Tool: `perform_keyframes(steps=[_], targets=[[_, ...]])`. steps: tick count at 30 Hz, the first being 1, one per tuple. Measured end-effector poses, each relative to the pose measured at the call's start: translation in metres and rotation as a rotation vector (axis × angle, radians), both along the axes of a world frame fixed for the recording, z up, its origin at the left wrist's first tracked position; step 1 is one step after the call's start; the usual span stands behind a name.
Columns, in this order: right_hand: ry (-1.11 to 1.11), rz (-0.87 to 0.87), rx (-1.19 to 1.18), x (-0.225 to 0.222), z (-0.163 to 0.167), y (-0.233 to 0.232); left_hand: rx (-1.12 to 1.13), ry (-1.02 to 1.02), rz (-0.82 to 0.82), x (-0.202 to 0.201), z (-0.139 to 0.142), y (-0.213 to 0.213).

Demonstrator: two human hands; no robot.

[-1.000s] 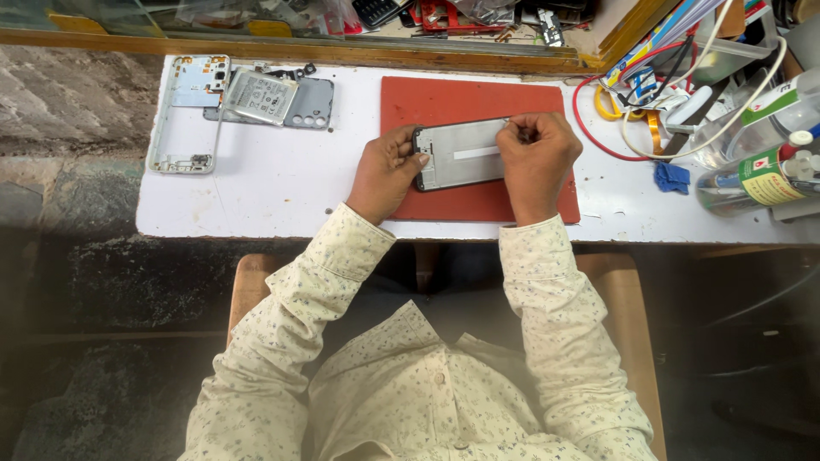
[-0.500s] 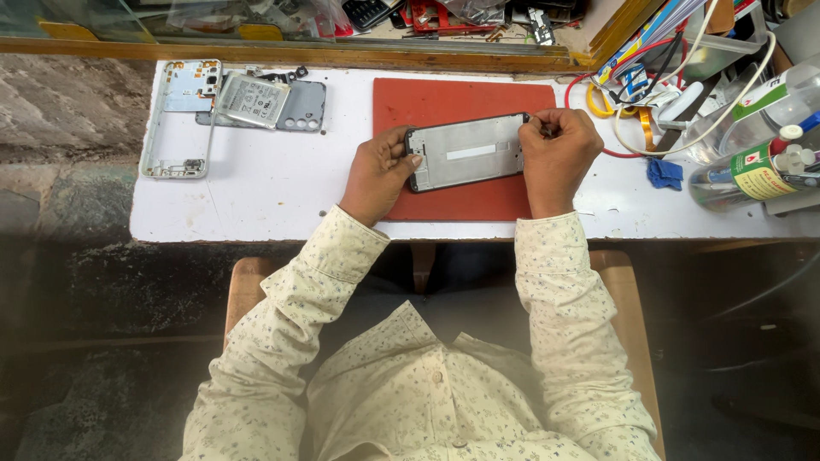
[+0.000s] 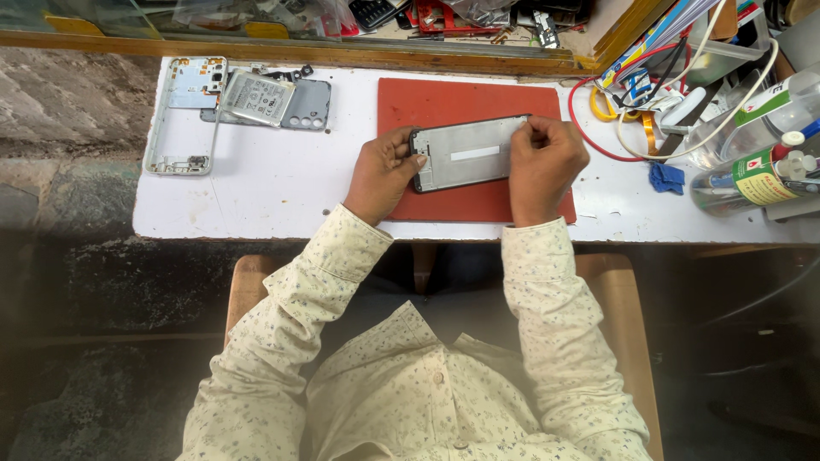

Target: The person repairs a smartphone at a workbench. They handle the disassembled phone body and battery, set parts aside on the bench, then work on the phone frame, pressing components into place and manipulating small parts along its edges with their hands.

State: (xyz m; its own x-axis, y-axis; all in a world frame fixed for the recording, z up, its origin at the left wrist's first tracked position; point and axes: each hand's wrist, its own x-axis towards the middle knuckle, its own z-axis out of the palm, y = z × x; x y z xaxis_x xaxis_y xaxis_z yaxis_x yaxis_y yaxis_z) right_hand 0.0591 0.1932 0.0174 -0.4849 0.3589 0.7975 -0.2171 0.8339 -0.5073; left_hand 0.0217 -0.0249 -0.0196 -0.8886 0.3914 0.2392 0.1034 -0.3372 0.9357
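- I have the phone panel (image 3: 468,154) lying flat on the red mat (image 3: 453,102), near the middle of the white table (image 3: 256,196), which keeps it from sliding while I work on it.
- My left hand (image 3: 380,175) clamps the panel's left end; the thumb lies across the edge and the other fingers curl against the mat, so the panel stays put.
- My right hand (image 3: 547,162) sits at the panel's right end with thumb and forefinger pressed together at the upper right corner. They seem to pinch something thin there, but I cannot tell what.
- The grey frame (image 3: 184,115), battery (image 3: 256,98) and back cover (image 3: 306,104) lie together at the table's far left, well apart from the mat, likely kept out of the way.
- Bottles (image 3: 752,171), a blue cloth (image 3: 666,177) and tangled cables (image 3: 683,94) crowd the right end, within reach of my right hand.
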Motion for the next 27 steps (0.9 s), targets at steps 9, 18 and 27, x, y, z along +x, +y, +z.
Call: perform_keyframes(steps=[9, 18, 27], targets=[[-0.047, 0.112, -0.083, 0.005, 0.003, -0.057, 0.009, -0.001, 0.005, 0.000, 0.000, -0.002], [-0.064, 0.263, -0.089, 0.013, 0.011, -0.108, 0.038, -0.042, -0.001, 0.000, -0.002, -0.004], [-0.130, 0.507, -0.018, 0.009, 0.017, -0.103, 0.048, 0.062, 0.026, -0.002, -0.004, -0.004]])
